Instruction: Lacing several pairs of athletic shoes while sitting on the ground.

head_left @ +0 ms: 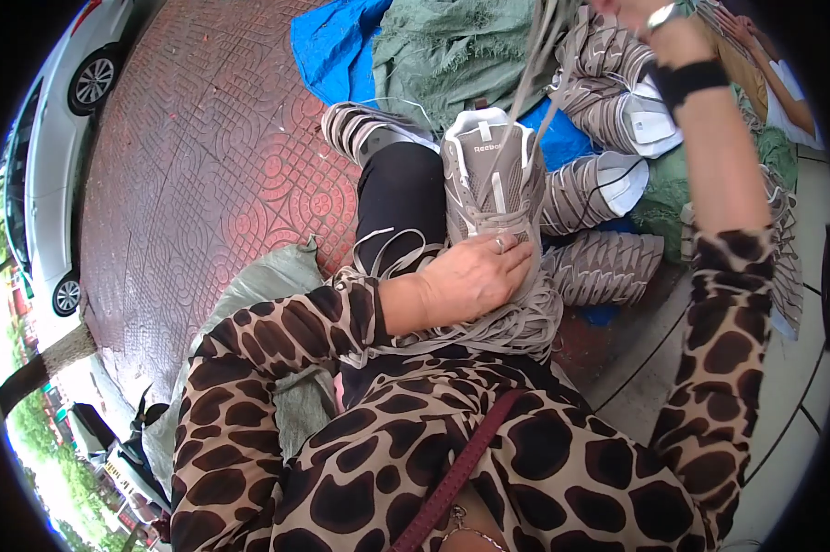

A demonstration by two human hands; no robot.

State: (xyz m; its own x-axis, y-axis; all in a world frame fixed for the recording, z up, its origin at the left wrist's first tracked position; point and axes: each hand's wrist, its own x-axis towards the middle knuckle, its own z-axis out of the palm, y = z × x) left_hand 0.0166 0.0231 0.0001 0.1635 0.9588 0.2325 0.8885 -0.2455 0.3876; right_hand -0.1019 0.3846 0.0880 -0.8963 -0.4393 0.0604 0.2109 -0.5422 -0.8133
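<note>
Left hand [475,276] flat on grey shoe [490,179] at centre, right hand [631,11] upper right grasping taut lace [530,69]; risk of lace slipping out if pulled harder.

Right hand [640,14] cut off by top edge; fingers out of frame, grip on laces [535,64] not visible. Upper lace ends run out of picture with it. Left hand [475,276] covers shoe [490,184] toe and part of lace pile [516,322]; fingertips tucked out of sight. Shoe sole hidden against leg. Second person [783,83] at top right cropped to forearm and sleeve. Car [56,138] cut by left rim. Lower-left street scene blurred, too small to tell.
</note>
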